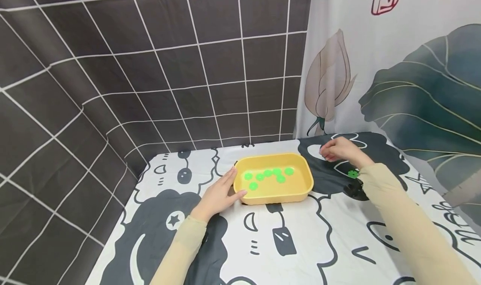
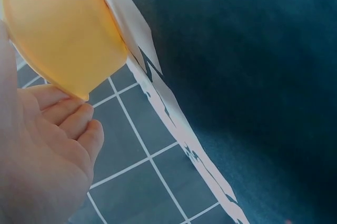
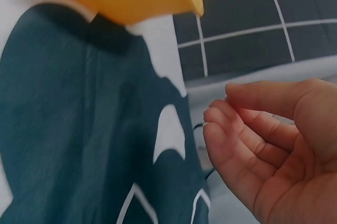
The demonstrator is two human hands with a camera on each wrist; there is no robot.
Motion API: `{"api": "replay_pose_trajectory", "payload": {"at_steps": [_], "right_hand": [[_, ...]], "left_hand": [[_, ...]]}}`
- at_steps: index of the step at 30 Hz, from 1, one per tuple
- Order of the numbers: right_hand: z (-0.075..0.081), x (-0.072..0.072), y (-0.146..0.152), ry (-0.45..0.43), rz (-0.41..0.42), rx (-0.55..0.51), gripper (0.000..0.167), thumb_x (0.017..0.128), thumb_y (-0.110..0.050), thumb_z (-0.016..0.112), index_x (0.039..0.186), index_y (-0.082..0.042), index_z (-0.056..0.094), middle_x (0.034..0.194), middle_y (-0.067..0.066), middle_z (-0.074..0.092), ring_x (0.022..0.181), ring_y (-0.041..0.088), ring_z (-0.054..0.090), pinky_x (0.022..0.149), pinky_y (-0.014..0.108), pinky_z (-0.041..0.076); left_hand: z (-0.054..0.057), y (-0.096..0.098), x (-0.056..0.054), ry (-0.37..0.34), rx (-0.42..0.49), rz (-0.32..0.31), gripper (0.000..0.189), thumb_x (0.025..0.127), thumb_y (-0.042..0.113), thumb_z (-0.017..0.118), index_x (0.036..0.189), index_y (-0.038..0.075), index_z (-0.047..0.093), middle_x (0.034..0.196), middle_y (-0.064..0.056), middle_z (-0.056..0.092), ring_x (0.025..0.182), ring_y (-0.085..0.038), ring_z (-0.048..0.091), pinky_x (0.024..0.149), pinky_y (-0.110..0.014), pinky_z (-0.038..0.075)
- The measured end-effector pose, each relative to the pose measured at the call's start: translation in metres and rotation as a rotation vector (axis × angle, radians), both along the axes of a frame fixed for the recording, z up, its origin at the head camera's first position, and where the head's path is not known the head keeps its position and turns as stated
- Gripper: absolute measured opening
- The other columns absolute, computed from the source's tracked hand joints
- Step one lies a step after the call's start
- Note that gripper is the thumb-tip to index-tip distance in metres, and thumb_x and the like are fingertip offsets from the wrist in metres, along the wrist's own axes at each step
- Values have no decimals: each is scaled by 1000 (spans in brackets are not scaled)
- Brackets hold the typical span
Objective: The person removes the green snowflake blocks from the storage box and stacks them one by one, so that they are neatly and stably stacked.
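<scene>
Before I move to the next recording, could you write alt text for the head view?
A yellow tray of small green pieces sits on a patterned cloth, a person's left hand touching its left end. The right hand hovers right of the tray, one more green piece lying on the cloth nearby.

I have a worktop [image 1: 306, 245] in front of me, filling much of the lower frame of the head view, draped in a white cloth [image 1: 197, 157] printed with dark cartoon shapes and black outlines. A big dark patch with a star in a circle spreads at lower left; another lies at right. On the cloth I see a yellow tray [image 1: 270, 198], upright, just right of and below centre, and a small green piece [image 1: 353, 174] on the dark patch at right.
</scene>
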State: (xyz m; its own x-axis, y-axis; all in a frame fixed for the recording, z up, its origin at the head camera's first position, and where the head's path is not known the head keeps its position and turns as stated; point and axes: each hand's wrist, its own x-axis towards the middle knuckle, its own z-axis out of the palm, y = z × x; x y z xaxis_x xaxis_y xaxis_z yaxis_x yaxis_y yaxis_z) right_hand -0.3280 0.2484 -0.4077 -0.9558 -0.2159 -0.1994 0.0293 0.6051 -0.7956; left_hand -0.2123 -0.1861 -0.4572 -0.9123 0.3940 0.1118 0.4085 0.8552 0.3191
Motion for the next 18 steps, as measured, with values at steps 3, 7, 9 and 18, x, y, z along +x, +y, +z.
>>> {"api": "replay_pose_trajectory", "payload": {"at_steps": [3, 7, 9, 18], "right_hand": [[4, -4, -13, 4, 6, 1, 31, 95, -11, 66, 113, 14, 65, 92, 13, 71, 79, 18, 67, 73, 30, 61], [9, -8, -30, 6, 24, 2, 32, 97, -14, 66, 115, 12, 65, 102, 22, 70, 88, 27, 68, 82, 36, 60], [12, -9, -37, 14, 27, -2, 33, 97, -16, 66, 116, 11, 65, 108, 25, 69, 96, 34, 68, 86, 40, 59], [23, -14, -65, 67, 99, -33, 33, 95, -17, 68, 115, 9, 66, 112, 25, 69, 104, 40, 67, 89, 41, 58]], "left_hand": [[0, -1, 1, -5, -3, 2, 90, 96, 69, 47, 159, 8, 27, 166, -5, 23, 150, -28, 29, 118, -44, 30], [0, -2, 1, -9, -14, 6, 90, 97, 68, 48, 159, 8, 27, 166, -5, 23, 149, -27, 29, 118, -44, 30], [0, -2, 1, -5, -19, 9, 89, 97, 68, 48, 160, 8, 27, 166, -4, 23, 150, -26, 29, 118, -43, 30], [1, 1, -1, -9, -2, 5, 88, 97, 66, 49, 159, 7, 27, 166, -4, 23, 150, -26, 28, 119, -43, 29]]}}
